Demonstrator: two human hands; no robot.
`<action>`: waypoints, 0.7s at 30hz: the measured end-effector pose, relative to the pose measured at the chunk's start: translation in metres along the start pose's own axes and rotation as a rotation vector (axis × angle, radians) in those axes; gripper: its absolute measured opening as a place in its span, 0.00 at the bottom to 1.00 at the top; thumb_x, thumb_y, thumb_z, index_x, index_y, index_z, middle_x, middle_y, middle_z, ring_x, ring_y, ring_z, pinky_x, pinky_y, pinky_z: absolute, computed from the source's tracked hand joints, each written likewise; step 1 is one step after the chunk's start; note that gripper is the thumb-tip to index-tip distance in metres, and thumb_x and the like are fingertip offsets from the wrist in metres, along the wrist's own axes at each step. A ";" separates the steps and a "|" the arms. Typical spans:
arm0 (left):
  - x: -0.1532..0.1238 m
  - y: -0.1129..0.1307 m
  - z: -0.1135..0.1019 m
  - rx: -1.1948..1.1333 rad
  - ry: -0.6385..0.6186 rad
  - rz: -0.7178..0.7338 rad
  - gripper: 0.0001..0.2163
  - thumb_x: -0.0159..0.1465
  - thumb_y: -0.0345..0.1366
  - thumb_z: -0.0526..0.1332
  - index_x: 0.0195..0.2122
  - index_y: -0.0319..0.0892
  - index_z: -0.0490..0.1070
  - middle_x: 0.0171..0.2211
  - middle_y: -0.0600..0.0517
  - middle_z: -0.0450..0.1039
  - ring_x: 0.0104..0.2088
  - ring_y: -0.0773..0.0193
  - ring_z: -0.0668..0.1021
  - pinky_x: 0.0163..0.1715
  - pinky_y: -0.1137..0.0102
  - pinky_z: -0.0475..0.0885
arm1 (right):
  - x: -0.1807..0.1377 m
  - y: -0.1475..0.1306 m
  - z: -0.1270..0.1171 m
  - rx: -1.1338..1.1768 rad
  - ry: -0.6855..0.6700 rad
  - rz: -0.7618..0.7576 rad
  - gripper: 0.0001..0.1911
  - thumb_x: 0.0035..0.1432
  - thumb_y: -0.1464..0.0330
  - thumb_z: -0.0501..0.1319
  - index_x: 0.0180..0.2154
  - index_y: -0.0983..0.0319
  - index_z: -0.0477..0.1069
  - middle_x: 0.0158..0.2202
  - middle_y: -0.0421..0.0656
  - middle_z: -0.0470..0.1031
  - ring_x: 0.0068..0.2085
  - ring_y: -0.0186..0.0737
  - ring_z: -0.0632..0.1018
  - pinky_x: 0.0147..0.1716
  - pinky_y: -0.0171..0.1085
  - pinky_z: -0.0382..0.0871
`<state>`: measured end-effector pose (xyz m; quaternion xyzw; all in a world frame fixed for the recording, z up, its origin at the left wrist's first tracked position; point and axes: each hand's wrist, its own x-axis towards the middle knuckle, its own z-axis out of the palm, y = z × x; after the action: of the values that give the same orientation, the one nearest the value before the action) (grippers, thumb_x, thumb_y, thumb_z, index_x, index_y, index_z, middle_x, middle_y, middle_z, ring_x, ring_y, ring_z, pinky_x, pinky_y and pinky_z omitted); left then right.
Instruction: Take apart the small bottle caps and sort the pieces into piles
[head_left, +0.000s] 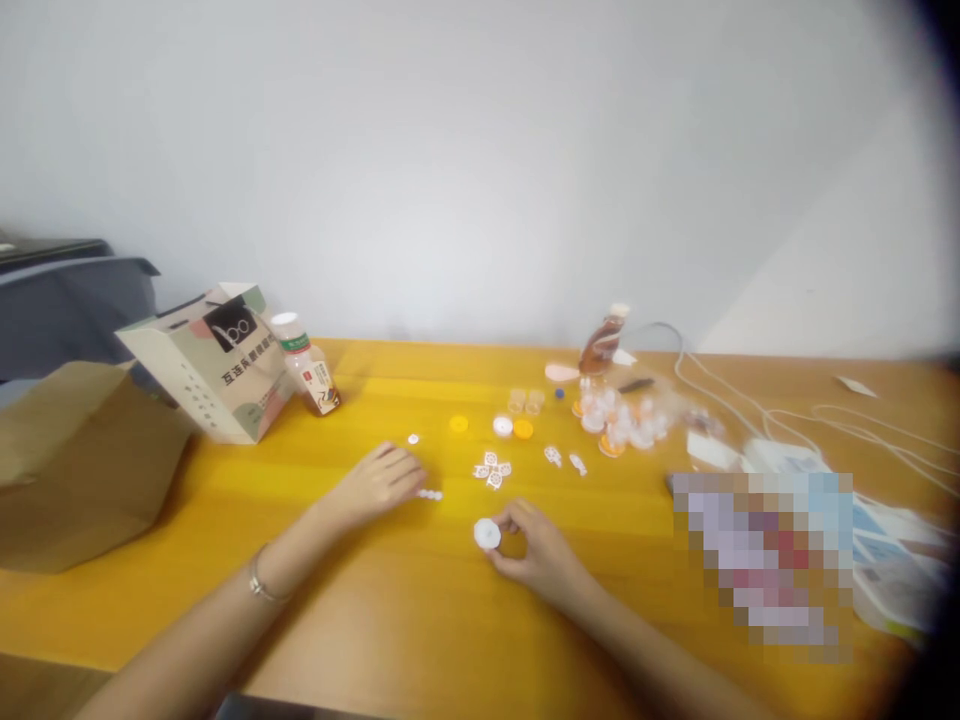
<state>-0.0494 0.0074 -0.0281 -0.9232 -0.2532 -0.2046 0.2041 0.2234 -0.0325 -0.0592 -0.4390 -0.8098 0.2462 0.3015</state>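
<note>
1. Right hand: thumb and index finger are clamping on the rim of a white scalloped disc. Disc is sitting about midway between the surface's near and far edges; touching wood or lifted, can't tell.
2. Left hand: fingers are curling close together, pointing down at the surface. A short row of small white pieces is sticking out by the fingertips; gripped or just touched, can't tell. Bracelet is circling the wrist.
3. White openwork pieces are lying clustered beyond the disc; two white fragments are lying to their right, nearer the right edge. Small white piece is lying just beyond the left hand.
4. Further toward the far edge: yellow disc, white round lid and orange disc are lying in a loose line, the last two close together. Two clear cups are standing behind them, blue cap near.
5. Clear containers with orange parts are piling up right of centre; brown-liquid bottle is standing behind, by the far edge.
6. Printed gift bag and white-capped bottle are standing side by side near the far left corner; brown paper bag is resting along the left edge.
</note>
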 end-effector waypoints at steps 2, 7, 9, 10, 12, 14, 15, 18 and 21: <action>-0.017 -0.014 0.000 0.038 -0.029 -0.048 0.07 0.66 0.31 0.51 0.37 0.39 0.68 0.32 0.49 0.71 0.32 0.65 0.71 0.31 0.69 0.60 | 0.000 -0.001 0.000 0.002 0.004 0.002 0.07 0.45 0.72 0.61 0.27 0.60 0.63 0.29 0.40 0.69 0.32 0.39 0.71 0.31 0.36 0.65; -0.041 -0.025 0.012 0.065 -0.126 -0.059 0.10 0.67 0.32 0.48 0.36 0.39 0.69 0.31 0.49 0.71 0.32 0.65 0.70 0.32 0.69 0.60 | 0.000 -0.001 0.000 0.001 0.011 0.005 0.06 0.45 0.73 0.61 0.27 0.60 0.64 0.28 0.40 0.69 0.32 0.39 0.71 0.31 0.36 0.65; -0.042 -0.024 0.016 0.072 -0.143 -0.060 0.10 0.68 0.32 0.48 0.37 0.39 0.68 0.31 0.49 0.71 0.32 0.65 0.70 0.32 0.69 0.60 | 0.000 -0.001 0.000 0.002 0.012 0.006 0.06 0.45 0.73 0.61 0.27 0.60 0.64 0.28 0.40 0.68 0.32 0.39 0.71 0.31 0.36 0.65; -0.042 -0.023 0.016 0.075 -0.149 -0.060 0.10 0.68 0.32 0.47 0.38 0.39 0.68 0.31 0.48 0.71 0.33 0.65 0.70 0.33 0.69 0.60 | 0.000 -0.001 -0.001 0.003 0.012 0.006 0.06 0.45 0.73 0.61 0.27 0.60 0.64 0.28 0.40 0.68 0.32 0.39 0.71 0.31 0.36 0.65; -0.041 -0.022 0.015 0.081 -0.171 -0.054 0.10 0.68 0.32 0.47 0.39 0.39 0.68 0.33 0.48 0.71 0.33 0.65 0.70 0.33 0.69 0.60 | 0.000 -0.002 -0.001 0.006 0.011 0.009 0.06 0.45 0.72 0.61 0.27 0.60 0.64 0.28 0.40 0.68 0.32 0.39 0.71 0.31 0.36 0.65; -0.040 -0.021 0.013 0.087 -0.192 -0.048 0.10 0.68 0.31 0.47 0.41 0.39 0.67 0.34 0.47 0.71 0.34 0.64 0.70 0.34 0.68 0.60 | 0.000 -0.002 -0.001 0.010 0.009 0.013 0.06 0.45 0.72 0.61 0.27 0.60 0.64 0.28 0.40 0.69 0.32 0.39 0.71 0.31 0.36 0.65; -0.040 -0.021 0.011 0.088 -0.199 -0.047 0.10 0.68 0.30 0.47 0.42 0.39 0.67 0.35 0.47 0.71 0.34 0.64 0.70 0.34 0.68 0.60 | 0.000 -0.002 0.000 0.011 0.007 0.016 0.06 0.45 0.72 0.61 0.27 0.60 0.64 0.28 0.40 0.69 0.32 0.39 0.71 0.31 0.36 0.65; -0.041 -0.022 0.008 0.070 -0.186 -0.056 0.10 0.67 0.30 0.48 0.44 0.39 0.67 0.37 0.46 0.72 0.35 0.63 0.71 0.34 0.68 0.60 | 0.000 -0.001 -0.001 0.023 0.007 0.029 0.05 0.45 0.72 0.61 0.28 0.60 0.65 0.28 0.40 0.69 0.32 0.39 0.71 0.32 0.36 0.66; -0.036 -0.016 0.004 0.025 -0.122 -0.081 0.09 0.67 0.29 0.49 0.44 0.39 0.67 0.36 0.47 0.72 0.35 0.64 0.71 0.34 0.68 0.61 | 0.001 0.000 -0.004 0.072 0.011 0.052 0.05 0.46 0.70 0.61 0.29 0.60 0.67 0.28 0.40 0.70 0.31 0.38 0.71 0.31 0.36 0.66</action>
<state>-0.0856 0.0078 -0.0440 -0.9204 -0.3047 -0.1529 0.1915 0.2255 -0.0314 -0.0563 -0.4500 -0.7871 0.2803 0.3152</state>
